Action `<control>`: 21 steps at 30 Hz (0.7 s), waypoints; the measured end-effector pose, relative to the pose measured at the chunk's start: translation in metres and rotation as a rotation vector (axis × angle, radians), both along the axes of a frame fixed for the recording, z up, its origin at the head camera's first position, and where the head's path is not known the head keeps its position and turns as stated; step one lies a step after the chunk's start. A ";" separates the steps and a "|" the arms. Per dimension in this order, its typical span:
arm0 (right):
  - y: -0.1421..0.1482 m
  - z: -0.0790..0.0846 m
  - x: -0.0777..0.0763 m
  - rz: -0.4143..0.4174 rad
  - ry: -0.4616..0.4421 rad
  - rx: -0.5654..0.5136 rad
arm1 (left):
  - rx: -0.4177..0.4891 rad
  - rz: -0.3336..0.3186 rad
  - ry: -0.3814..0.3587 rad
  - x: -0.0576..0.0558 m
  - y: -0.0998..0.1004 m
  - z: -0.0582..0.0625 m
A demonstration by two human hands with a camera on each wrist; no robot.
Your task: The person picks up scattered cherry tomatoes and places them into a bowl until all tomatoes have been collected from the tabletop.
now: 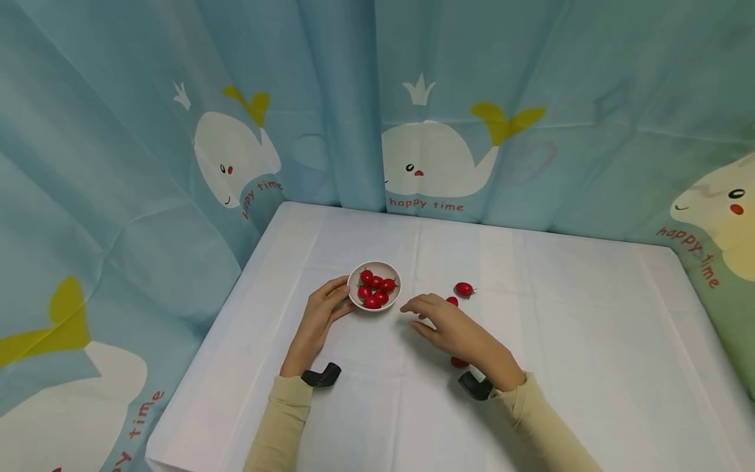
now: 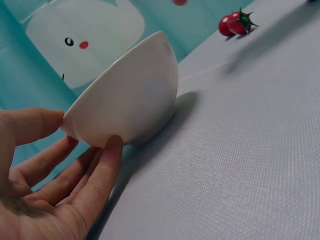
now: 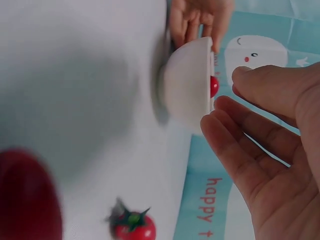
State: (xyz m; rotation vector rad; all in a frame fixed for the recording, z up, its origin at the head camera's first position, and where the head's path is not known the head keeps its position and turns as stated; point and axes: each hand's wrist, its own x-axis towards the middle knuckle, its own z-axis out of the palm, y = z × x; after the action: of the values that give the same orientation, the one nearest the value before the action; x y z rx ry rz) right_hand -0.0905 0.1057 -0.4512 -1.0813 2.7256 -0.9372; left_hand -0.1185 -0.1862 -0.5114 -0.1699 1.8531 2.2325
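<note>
A small white bowl [image 1: 387,270] with several red cherry tomatoes [image 1: 377,282] inside stands on the table. My left hand [image 1: 319,313] holds the bowl's left side; in the left wrist view the thumb meets the rim and fingertips touch the outer wall below. Right of the bowl, my right hand [image 1: 451,324] hovers over the cloth, fingers loosely bent and nothing held. Beyond that hand lies a loose cherry tomato [image 1: 464,289], and another tomato [image 1: 452,301] is partly hidden by the hand. A third tomato [image 1: 459,362] shows partly under the right wrist.
White cloth covers the table [image 1: 590,341]. A blue curtain [image 1: 330,78] printed with whales hangs along the back and left side. Black wrist cameras sit on the left wrist [image 1: 322,375] and the right wrist [image 1: 475,385].
</note>
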 end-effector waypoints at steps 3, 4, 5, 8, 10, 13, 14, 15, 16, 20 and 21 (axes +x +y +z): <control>0.009 -0.002 0.005 -0.005 -0.007 0.021 | 0.000 0.000 -0.003 -0.001 0.001 0.001; 0.011 -0.002 0.006 -0.006 -0.010 0.026 | 0.003 0.002 -0.006 -0.001 0.001 0.001; 0.014 -0.002 0.008 -0.005 -0.013 0.032 | 0.006 0.002 -0.008 -0.001 0.001 0.001; 0.021 -0.004 0.012 -0.002 -0.011 0.048 | 0.012 0.001 -0.011 -0.002 0.001 0.001; 0.026 -0.005 0.014 -0.003 -0.019 0.041 | 0.012 0.000 -0.013 -0.002 0.001 0.000; 0.035 -0.008 0.016 0.002 -0.052 0.004 | 0.007 0.001 -0.011 -0.002 0.001 0.000; 0.038 -0.008 0.017 0.003 -0.073 -0.015 | 0.005 0.000 -0.007 -0.002 0.001 -0.001; 0.041 -0.009 0.018 0.000 -0.096 -0.033 | 0.003 -0.001 -0.004 -0.002 0.001 -0.001; 0.043 -0.010 0.019 0.000 -0.111 -0.052 | 0.003 0.004 -0.003 -0.002 0.001 -0.001; 0.051 -0.015 0.022 -0.011 -0.159 -0.128 | -0.002 -0.002 0.001 -0.001 0.000 -0.001; 0.053 -0.017 0.024 -0.015 -0.166 -0.144 | -0.002 -0.004 -0.001 -0.001 0.000 -0.001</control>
State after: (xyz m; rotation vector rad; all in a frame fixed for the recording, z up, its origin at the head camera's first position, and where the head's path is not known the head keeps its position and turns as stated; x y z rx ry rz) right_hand -0.0670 0.1588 -0.4679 -0.9563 2.5698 -1.1852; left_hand -0.1190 -0.1862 -0.5120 -0.1677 1.8537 2.2268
